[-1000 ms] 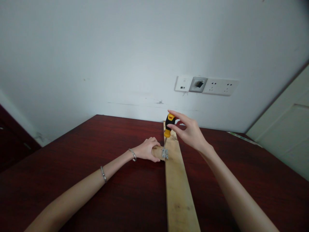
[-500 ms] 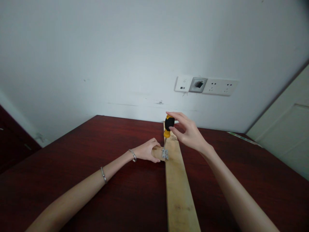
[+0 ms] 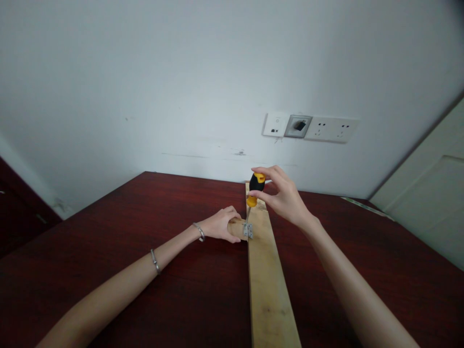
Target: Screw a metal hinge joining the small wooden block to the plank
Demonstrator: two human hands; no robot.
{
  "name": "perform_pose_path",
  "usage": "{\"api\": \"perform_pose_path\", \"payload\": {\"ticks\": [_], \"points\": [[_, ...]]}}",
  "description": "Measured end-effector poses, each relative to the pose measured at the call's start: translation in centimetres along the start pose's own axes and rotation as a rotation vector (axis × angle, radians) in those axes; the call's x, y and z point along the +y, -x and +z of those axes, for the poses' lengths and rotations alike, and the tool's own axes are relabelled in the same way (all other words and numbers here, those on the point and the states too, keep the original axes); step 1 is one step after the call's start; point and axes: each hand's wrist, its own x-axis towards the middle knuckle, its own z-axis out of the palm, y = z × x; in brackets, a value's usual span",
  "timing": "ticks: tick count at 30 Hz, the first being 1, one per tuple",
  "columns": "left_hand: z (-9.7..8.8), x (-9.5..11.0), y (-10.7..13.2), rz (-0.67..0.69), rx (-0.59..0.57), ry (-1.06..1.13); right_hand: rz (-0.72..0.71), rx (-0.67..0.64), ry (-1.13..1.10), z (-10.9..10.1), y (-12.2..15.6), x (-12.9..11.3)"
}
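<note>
A long pale wooden plank [image 3: 268, 275] lies on the dark red table [image 3: 145, 270], running away from me. A small wooden block [image 3: 237, 226] butts against its left edge, joined by a small metal hinge [image 3: 248, 231]. My left hand [image 3: 219, 224] is closed around the block, pressing it to the plank. My right hand [image 3: 284, 195] pinches the black and yellow handle of a screwdriver [image 3: 254, 187] with its fingertips. The screwdriver stands nearly upright, its tip on the hinge.
A white wall rises right behind the table, with a row of sockets and a switch [image 3: 310, 127]. A pale door [image 3: 427, 198] stands at the right. A dark cabinet [image 3: 18, 212] shows at the left edge.
My right fingers have shifted around the screwdriver handle, which has turned so its yellow cap shows again. The left hand, block and plank have stayed put.
</note>
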Motion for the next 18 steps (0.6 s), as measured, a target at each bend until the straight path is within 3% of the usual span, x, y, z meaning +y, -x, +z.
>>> {"api": "perform_pose_path", "payload": {"ticks": [18], "points": [[-0.07,0.08,0.09,-0.019,-0.006,-0.013,0.006,0.029,0.026,-0.20,-0.06,0.11]]}}
